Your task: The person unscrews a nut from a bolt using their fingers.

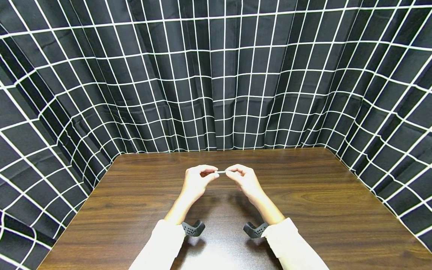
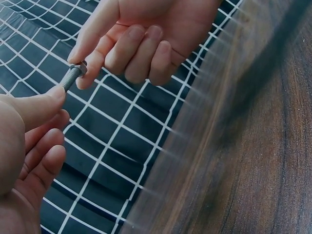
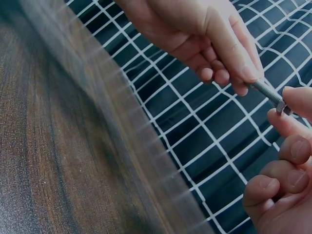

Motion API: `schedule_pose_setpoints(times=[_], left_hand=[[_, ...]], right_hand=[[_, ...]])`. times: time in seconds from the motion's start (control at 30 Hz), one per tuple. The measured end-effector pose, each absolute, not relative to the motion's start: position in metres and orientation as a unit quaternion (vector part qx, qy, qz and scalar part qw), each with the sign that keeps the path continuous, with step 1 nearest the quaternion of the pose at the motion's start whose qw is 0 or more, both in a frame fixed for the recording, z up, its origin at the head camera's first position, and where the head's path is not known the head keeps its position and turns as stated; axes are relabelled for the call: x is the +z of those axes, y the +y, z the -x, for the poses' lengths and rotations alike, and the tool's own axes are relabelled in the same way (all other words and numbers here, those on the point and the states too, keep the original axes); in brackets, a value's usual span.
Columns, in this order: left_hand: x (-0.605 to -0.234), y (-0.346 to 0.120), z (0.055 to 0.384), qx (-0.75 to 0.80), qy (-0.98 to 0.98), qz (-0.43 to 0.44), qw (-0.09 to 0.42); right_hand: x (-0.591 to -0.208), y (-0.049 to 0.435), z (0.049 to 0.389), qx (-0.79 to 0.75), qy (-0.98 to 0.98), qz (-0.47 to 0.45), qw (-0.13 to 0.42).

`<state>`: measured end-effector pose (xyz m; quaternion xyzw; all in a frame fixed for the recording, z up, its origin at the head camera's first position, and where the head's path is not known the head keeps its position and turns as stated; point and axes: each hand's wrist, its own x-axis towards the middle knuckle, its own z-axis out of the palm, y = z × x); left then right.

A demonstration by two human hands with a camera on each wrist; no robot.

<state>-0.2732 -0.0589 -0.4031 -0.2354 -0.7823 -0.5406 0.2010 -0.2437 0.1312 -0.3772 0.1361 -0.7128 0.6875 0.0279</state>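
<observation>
A thin grey threaded bolt (image 2: 71, 78) spans the gap between both hands, held up above the table. My left hand (image 1: 195, 183) pinches one end of it between thumb and fingertips, which hide that end. At the other end sits a small metal hex nut (image 3: 281, 107), with the thumb and index finger of my right hand (image 1: 248, 183) pinching it. The other fingers of the right hand curl loosely below, as the right wrist view shows. In the head view the bolt is only a short pale line between the fingertips.
Beneath the hands lies a dark brown wood-grain table (image 1: 135, 210). A black curtain with a white grid (image 1: 216, 93) hangs behind it and along both sides. Dark grey wrist mounts (image 1: 194, 228) stick out from both white sleeves (image 1: 162, 243).
</observation>
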Motion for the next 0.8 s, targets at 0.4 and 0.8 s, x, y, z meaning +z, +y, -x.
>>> schedule_pose_setpoints(times=[0.4,0.8], left_hand=[[-0.404,-0.059,0.275,-0.539,-0.782,0.237,0.204],[-0.405,-0.06,0.276,-0.544,-0.779,0.237,0.201]], right_hand=[[-0.406,0.136,0.263,0.719,-0.675,-0.16,0.045],[-0.406,0.135,0.262,0.721,-0.665,-0.185,0.064]])
